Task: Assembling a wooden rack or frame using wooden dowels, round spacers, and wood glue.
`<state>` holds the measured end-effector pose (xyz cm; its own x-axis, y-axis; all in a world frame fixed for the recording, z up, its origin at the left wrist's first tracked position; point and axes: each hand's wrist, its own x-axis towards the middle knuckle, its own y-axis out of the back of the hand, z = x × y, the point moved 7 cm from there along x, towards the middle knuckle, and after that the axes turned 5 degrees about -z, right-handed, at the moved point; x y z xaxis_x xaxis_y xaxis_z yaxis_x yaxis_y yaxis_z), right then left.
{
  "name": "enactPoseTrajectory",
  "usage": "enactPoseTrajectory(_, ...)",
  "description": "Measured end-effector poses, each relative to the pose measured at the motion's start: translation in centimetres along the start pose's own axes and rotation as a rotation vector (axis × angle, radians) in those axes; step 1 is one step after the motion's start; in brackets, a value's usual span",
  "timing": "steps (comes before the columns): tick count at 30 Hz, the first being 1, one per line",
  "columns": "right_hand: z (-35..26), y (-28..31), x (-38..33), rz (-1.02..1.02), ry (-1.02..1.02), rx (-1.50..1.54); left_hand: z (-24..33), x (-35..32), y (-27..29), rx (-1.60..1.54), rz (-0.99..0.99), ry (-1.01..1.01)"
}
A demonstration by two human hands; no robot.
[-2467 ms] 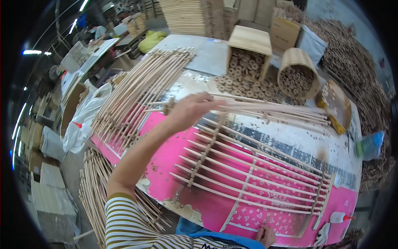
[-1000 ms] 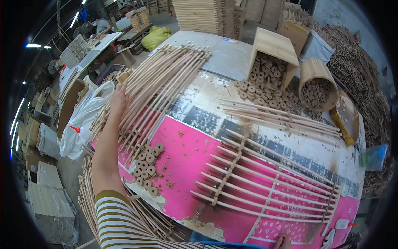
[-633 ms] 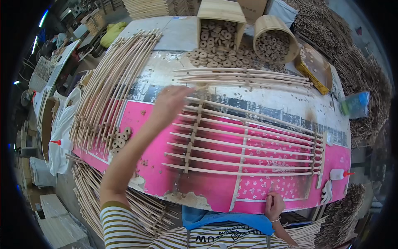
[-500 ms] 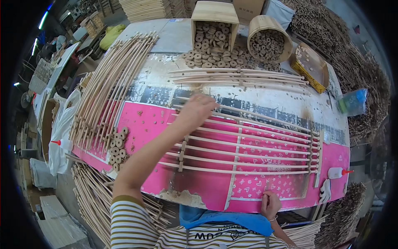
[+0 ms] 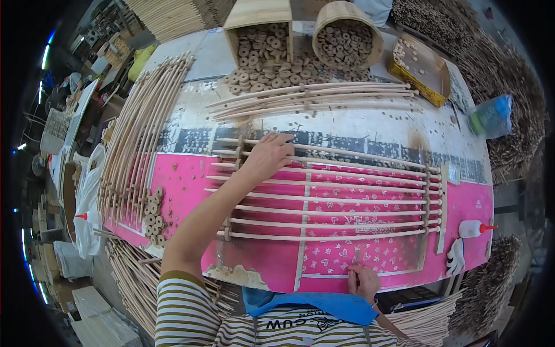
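Note:
Several pale wooden rods [image 5: 335, 201] lie side by side across a pink patterned cover. Near both ends, brown wooden discs [image 5: 426, 202] sit on them in a row; the rods' right ends carry round knobs. My left hand [image 5: 269, 156] reaches over the farthest rods, its fingers curled round a rod just right of the left-hand discs [image 5: 239, 151]. That hand and forearm hide part of the left side. My right hand [image 5: 363, 281] rests at the table's front edge with its fingers curled in; whatever might be inside is hidden.
Loose discs spill from a wooden box [image 5: 258, 14] and fill a round tub [image 5: 348, 45] at the back. More rods [image 5: 312, 99] lie beyond my left hand, with a large stack [image 5: 141, 133] at left. A red-tipped bottle [image 5: 473, 228] and white glove [image 5: 455, 258] are at right.
My left hand has moved slightly right along the rods, uncovering discs at their far left. The whole view has shifted a little. My right hand remains at the front edge.

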<state>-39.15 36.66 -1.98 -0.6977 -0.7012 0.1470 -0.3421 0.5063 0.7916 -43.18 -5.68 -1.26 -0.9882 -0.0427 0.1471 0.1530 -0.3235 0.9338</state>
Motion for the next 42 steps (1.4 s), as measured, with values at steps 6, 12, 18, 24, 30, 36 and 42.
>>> enactPoseTrajectory(6, -0.1, 0.4, -0.2, -0.007, -0.006, 0.009, -0.5, -0.1, 0.4, -0.12, -0.032, 0.034)
enactPoseTrajectory(12, -0.3, 0.8, 0.1, -0.003, -0.026, 0.016, -1.3, -1.0, 0.7, -0.068, -0.061, 0.06)
enactPoseTrajectory(18, 0.2, 1.4, 0.5, 0.022, 0.008, 0.034, 1.2, 1.6, 1.6, 0.015, -0.058, -0.083)
enactPoseTrajectory(24, -0.7, 0.2, 0.7, 0.036, 0.059, 0.076, -0.6, 0.0, 3.7, -0.113, 0.089, -0.126)
enactPoseTrajectory(30, 1.0, -0.4, -1.3, 0.085, 0.069, 0.001, 2.1, -1.4, 10.1, 0.101, 0.125, -0.134)
enactPoseTrajectory(36, 0.9, -0.6, -2.0, 0.087, 0.121, -0.07, -2.6, -12.1, 20.7, 0.128, 0.393, 0.094)
enactPoseTrajectory(42, 0.8, 0.0, -1.4, 0.076, 0.101, -0.035, -11.7, -25.4, 28.4, 0.28, 0.534, 0.549)
